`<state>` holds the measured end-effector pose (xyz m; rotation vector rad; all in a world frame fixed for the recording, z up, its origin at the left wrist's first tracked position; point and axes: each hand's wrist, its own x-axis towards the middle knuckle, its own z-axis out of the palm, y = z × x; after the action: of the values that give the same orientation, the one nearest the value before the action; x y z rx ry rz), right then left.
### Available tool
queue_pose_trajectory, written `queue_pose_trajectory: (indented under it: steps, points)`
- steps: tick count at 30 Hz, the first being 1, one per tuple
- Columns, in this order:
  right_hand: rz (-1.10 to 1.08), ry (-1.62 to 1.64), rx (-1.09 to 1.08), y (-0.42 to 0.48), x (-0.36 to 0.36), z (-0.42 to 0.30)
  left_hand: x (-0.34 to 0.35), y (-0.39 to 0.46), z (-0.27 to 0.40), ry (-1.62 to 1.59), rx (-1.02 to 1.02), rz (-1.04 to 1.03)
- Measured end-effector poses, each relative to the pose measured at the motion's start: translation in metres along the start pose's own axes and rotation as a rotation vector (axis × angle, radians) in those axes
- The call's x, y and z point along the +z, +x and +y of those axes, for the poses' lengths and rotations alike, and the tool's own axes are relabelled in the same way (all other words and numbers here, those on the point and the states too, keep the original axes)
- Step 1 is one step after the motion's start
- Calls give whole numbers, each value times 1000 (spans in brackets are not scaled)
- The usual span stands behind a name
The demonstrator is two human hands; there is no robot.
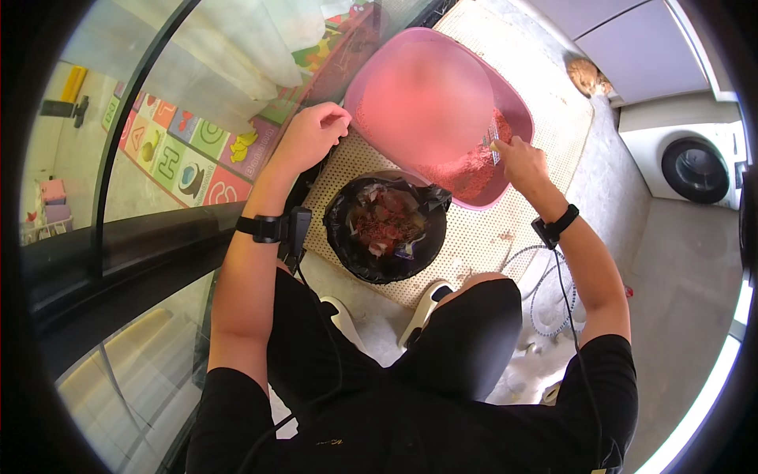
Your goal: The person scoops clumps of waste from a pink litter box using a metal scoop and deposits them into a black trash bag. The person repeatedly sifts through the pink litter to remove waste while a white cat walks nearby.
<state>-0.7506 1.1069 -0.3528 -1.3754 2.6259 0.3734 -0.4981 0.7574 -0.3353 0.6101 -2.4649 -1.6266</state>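
A pink plastic litter box (518, 112) holds reddish-pink granules (465, 175); a round blur hides most of its inside. My right hand (524, 163) grips the pale handle end of a slotted litter scoop (495, 139), held over the granules by the box's right side. My left hand (317, 133) is at the box's left rim with its fingers curled. Whether it grips the rim or only rests near it is not clear. Between my arms, in front of my feet, stands a bin with a black liner (337, 237), containing reddish clumps and scraps of rubbish (388, 222).
A perforated beige mat (474, 249) lies under the box and bin. Glass with a dark frame (172, 237) runs along my left. An orange cat (583, 77) lies by the cabinet (645, 53), near a washing machine (693, 163). White fur (533, 370) and a ring-shaped track (551, 296) are at my right.
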Motion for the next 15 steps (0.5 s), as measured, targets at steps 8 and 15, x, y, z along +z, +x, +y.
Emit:
queue_pose_trajectory:
  steps: [8, 15]
  points:
    - [5, -4, 70, -1, 26, 23, 0, -9, 38, 45, 25, -4]
    - [-63, 67, 201, 2, 24, 57, 5, -87, 174, -335, 264, -161]
